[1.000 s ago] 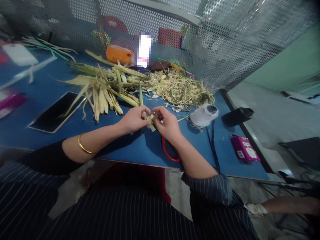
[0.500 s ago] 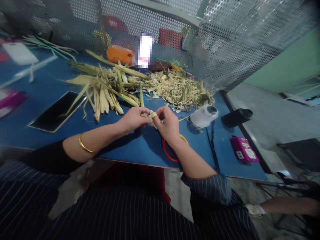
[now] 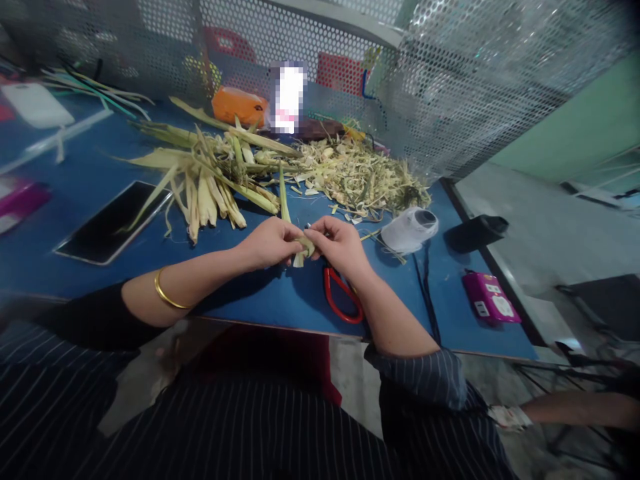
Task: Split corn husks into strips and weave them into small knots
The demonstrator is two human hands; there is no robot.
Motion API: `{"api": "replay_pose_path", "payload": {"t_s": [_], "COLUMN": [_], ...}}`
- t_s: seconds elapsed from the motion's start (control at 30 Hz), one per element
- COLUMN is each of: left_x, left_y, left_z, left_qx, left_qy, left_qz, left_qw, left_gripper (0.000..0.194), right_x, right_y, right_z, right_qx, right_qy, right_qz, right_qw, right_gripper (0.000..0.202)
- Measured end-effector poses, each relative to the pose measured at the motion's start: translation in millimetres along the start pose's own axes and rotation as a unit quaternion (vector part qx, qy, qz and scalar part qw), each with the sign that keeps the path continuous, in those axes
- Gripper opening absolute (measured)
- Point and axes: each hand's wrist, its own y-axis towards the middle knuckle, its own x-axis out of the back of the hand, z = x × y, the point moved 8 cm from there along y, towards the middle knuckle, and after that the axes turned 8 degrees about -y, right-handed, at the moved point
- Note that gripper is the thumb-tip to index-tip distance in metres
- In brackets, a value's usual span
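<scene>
Between my hands is a small folded strip of pale green corn husk (image 3: 303, 252). My left hand (image 3: 273, 245) pinches it from the left, thumb on top. The fingers of my right hand (image 3: 341, 247) are closed on its right side. Scissors with red handles (image 3: 344, 297) lie on the table beneath my right wrist, their blades hidden by the hand. Just beyond my left hand a narrow green husk piece (image 3: 283, 197) points away from me. A bundle of corn husks (image 3: 207, 200) lies farther left.
A pile of husk scraps (image 3: 360, 173) spreads along the back of the blue table (image 3: 250, 293). To the right are a white thread spool (image 3: 410, 230), a black cylinder (image 3: 475, 233) and a purple packet (image 3: 491, 298). A dark tablet (image 3: 113, 223) lies left. Another person's arm (image 3: 575, 408) shows at lower right.
My right hand has shifted and turned slightly, uncovering more of the red scissor handle. The husk piece now hangs lower between my fingers, with more of it showing.
</scene>
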Motion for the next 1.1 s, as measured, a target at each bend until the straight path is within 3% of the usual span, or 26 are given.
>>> {"api": "replay_pose_path", "payload": {"t_s": [0.1,0.3,0.4,0.57,0.77,0.93,1.1], "left_x": [-2.4,-17.7,-20.0,-23.0,-25.8,-25.0,-18.0], "left_y": [-1,-6,-9,-9,-5,-7,-6], "left_z": [1,-6,-11,-1,3,-2,1], "left_qx": [-0.008,0.015,0.033,0.091,0.049,0.035,0.064], "left_qy": [0.036,-0.051,-0.113,-0.159,-0.070,-0.055,-0.144], "left_qz": [0.015,0.113,0.130,0.110,0.089,0.091,0.049], "left_qw": [0.999,0.992,0.984,0.977,0.992,0.994,0.986], "left_gripper": [0.018,0.017,0.015,0.016,0.026,0.031,0.027], "right_x": [6,2,-3,-7,-13,-8,2], "right_y": [2,2,1,1,2,1,3], "right_z": [0,-12,-13,-8,-10,-18,-12], "right_qx": [0.012,-0.070,-0.077,-0.057,-0.063,-0.069,-0.040], "right_qy": [-0.031,0.127,0.161,0.159,0.214,0.274,0.249], "right_qz": [-0.023,-0.045,-0.056,-0.046,-0.019,-0.088,-0.105], "right_qw": [0.999,0.988,0.982,0.985,0.975,0.955,0.962], "right_gripper": [0.014,0.023,0.025,0.026,0.031,0.029,0.032]}}
